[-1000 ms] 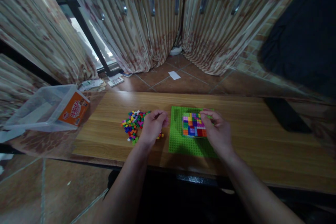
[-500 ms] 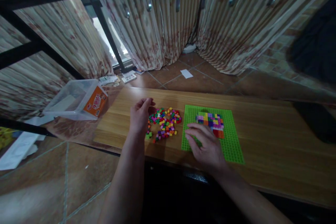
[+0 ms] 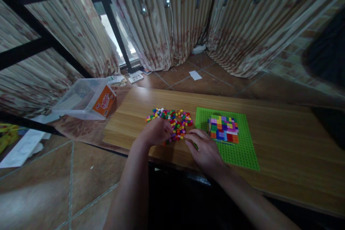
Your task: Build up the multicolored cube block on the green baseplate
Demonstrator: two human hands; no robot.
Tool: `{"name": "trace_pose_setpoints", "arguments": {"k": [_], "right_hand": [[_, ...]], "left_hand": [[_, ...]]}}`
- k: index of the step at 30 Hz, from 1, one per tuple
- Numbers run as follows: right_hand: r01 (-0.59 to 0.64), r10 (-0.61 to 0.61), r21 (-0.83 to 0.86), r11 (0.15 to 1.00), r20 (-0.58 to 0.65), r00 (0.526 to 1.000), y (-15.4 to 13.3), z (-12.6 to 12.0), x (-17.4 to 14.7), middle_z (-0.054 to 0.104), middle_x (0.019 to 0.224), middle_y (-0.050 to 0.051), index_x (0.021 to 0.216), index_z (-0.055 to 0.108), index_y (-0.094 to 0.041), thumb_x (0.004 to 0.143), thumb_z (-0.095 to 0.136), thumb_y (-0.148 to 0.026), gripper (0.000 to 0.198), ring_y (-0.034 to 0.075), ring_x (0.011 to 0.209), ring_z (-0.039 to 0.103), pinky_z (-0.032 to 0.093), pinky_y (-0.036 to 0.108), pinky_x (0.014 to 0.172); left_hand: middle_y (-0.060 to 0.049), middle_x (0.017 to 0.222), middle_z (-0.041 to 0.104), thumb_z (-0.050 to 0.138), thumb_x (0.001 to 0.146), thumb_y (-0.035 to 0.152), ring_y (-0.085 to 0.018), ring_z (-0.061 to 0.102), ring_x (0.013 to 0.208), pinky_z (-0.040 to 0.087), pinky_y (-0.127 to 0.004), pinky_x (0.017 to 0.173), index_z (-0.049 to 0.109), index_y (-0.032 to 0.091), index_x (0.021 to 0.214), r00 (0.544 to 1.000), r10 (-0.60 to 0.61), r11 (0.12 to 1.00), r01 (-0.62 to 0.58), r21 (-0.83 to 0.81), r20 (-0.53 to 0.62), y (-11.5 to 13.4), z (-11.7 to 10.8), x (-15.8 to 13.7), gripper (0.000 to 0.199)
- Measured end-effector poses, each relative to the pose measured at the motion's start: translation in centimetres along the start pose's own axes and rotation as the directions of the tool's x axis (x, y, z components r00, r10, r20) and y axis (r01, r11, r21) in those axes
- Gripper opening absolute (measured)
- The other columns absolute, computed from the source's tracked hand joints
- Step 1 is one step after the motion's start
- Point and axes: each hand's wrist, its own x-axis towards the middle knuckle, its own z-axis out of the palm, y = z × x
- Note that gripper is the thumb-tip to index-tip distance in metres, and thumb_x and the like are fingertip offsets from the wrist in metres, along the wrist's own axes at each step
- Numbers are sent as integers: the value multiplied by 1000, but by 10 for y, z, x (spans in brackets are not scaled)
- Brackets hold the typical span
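Left hand [image 3: 157,131] over loose bricks [image 3: 169,115], right hand [image 3: 206,151] beside | both hands' fingers [image 3: 168,126] bent, grasp can't be told | risk: careless sweep scatters bricks off desk [image 3: 280,133]

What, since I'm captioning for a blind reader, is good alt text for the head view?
A person's left hand is over a pile of loose, colorful bricks on a wooden table; the right hand is at the left edge of a green baseplate bearing a multicolored brick block.

Dim overall, pale daylight from the window [image 3: 108,28], faint glare on the tabletop [image 3: 277,133].
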Motion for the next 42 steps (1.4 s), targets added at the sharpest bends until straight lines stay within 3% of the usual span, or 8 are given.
{"name": "trace_pose_setpoints", "arguments": {"k": [6,14,20,23,26,31,36,42], "right_hand": [[-25,25,32,999,11,1000,1,-1,-2,66,106,9,98,68,-20,94,52,-17,18,21,98,63,54,38,87],[-11,11,52,999,-4,1000,2,-2,-1,66,104,9,96,68,-19,94,50,-16,18,21,95,64,55,36,85],[-6,8,61,998,-31,999,0,-4,-1,67,103,8,92,69,-20,95,50,-17,20,19,94,64,55,35,84],[-1,6,73,997,-72,997,-2,-8,0,67,102,8,95,69,-21,95,49,-17,20,19,93,65,55,34,82],[-17,32,125,992,-116,993,-6,-17,2,68,102,8,102,67,-22,95,50,-17,19,19,96,65,54,34,84],[-102,141,300,948,-111,984,-15,-37,2,68,99,6,113,63,-23,93,56,-23,21,16,83,64,54,31,76],[-84,144,377,922,-133,981,-12,-49,-3,67,91,3,101,68,-23,93,58,-23,13,15,85,65,53,29,75],[-140,217,382,913,-167,962,0,-62,-7,67,87,2,93,69,-24,91,61,-24,8,15,81,65,53,29,72]], "left_hand": [[-5,81,74,60,75,22,-22,68,82,46,-28,69,74,22,74,999,-27,934,36,355,-31,19,4,-5,14],[-11,88,74,50,84,26,-28,69,91,49,-34,75,73,20,85,993,-40,889,86,450,-111,29,17,-3,23],[-14,85,73,48,83,23,-27,69,88,47,-33,74,70,16,80,993,-37,870,88,486,-114,31,17,-3,23],[-7,70,69,51,83,26,-21,65,73,43,-27,64,67,17,70,996,8,930,25,367,-90,26,7,-5,22],[0,60,61,55,81,27,-14,56,59,38,-23,57,65,17,68,993,115,992,-116,42,39,27,0,-7,20],[1,72,62,58,84,33,-11,52,65,39,-22,61,69,14,83,924,338,854,-222,-470,178,44,6,-4,21],[5,59,50,63,82,33,-7,42,56,32,-19,52,62,14,72,904,347,808,-152,-570,250,55,17,3,22],[0,68,63,66,81,37,-10,57,61,46,-22,62,64,13,85,919,337,675,-86,-733,203,69,30,10,24]]}}
